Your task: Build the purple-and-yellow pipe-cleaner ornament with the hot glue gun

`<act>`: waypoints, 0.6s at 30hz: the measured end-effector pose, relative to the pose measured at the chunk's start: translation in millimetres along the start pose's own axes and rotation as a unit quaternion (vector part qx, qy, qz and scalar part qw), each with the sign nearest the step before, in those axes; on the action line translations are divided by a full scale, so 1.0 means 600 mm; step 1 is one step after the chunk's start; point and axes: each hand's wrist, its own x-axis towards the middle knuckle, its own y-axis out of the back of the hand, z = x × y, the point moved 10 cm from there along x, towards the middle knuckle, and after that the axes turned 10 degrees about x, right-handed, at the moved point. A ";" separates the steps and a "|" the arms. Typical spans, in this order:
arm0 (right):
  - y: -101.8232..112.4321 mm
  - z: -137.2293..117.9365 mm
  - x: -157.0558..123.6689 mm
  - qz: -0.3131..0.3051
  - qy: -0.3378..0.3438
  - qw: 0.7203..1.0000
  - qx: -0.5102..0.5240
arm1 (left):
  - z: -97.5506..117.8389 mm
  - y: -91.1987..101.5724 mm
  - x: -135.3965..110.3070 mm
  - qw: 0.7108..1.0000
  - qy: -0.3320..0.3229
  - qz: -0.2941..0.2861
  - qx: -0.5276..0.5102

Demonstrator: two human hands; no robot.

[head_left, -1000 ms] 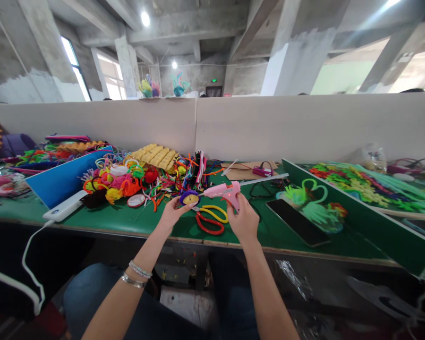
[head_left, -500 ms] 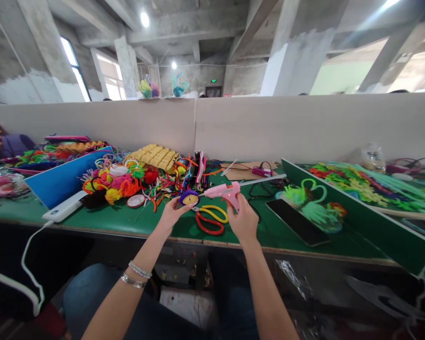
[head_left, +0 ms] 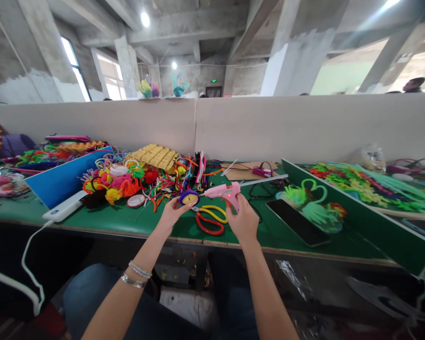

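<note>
My left hand (head_left: pixel 172 212) is closed on a small round craft piece (head_left: pixel 190 199), yellow in the middle with a purple rim. My right hand (head_left: pixel 243 220) grips a pink glue gun (head_left: pixel 221 191) by its handle, a pale glue stick (head_left: pixel 265 179) jutting from its back. The gun's nozzle points left and meets or nearly meets the piece's purple rim; I cannot tell if they touch. Below the gun, between my hands, scissors (head_left: pixel 211 225) with one red and one yellow handle loop lie on the green table (head_left: pixel 184 230).
A heap of colourful pipe cleaners (head_left: pixel 116 184) covers the left, beside a blue board (head_left: pixel 71 175) and a white power strip (head_left: pixel 64 208). On the right lie a black phone (head_left: pixel 296 222), a green pipe-cleaner swan (head_left: pixel 317 210) and an upright green board (head_left: pixel 357 215). A low partition (head_left: pixel 269 127) runs behind.
My hands, the round piece and the glue gun stay almost in place. Behind the partition at far right, a person's head has come into view.
</note>
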 end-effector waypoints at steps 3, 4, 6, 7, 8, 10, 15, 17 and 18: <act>0.006 -0.011 0.000 0.012 0.014 0.999 -0.033 | -0.003 0.001 0.001 1.000 0.006 0.004 -0.011; 0.006 -0.013 0.000 0.013 0.016 0.999 -0.045 | -0.005 0.000 0.002 1.000 0.008 0.002 -0.017; 0.006 -0.015 0.001 0.011 0.014 0.998 -0.064 | -0.008 -0.002 0.003 0.999 0.012 -0.010 -0.031; 0.006 -0.014 0.002 0.010 0.010 0.997 -0.072 | -0.009 -0.003 0.003 0.999 0.012 -0.016 -0.038; 0.005 -0.012 0.002 0.008 0.004 0.997 -0.079 | -0.009 -0.004 0.003 0.999 0.013 -0.023 -0.044; 0.004 -0.004 0.004 0.002 -0.011 0.995 -0.095 | -0.005 -0.001 0.004 0.998 0.015 -0.029 -0.056; 0.002 0.047 0.005 -0.047 -0.108 0.986 -0.121 | 0.028 0.031 0.012 0.997 -0.004 -0.004 -0.083; -0.003 0.072 0.003 -0.089 -0.146 0.977 -0.127 | 0.038 0.055 0.018 0.996 -0.008 0.029 -0.079; -0.006 0.082 0.001 -0.112 -0.158 0.972 -0.130 | 0.041 0.067 0.021 0.996 -0.010 0.043 -0.079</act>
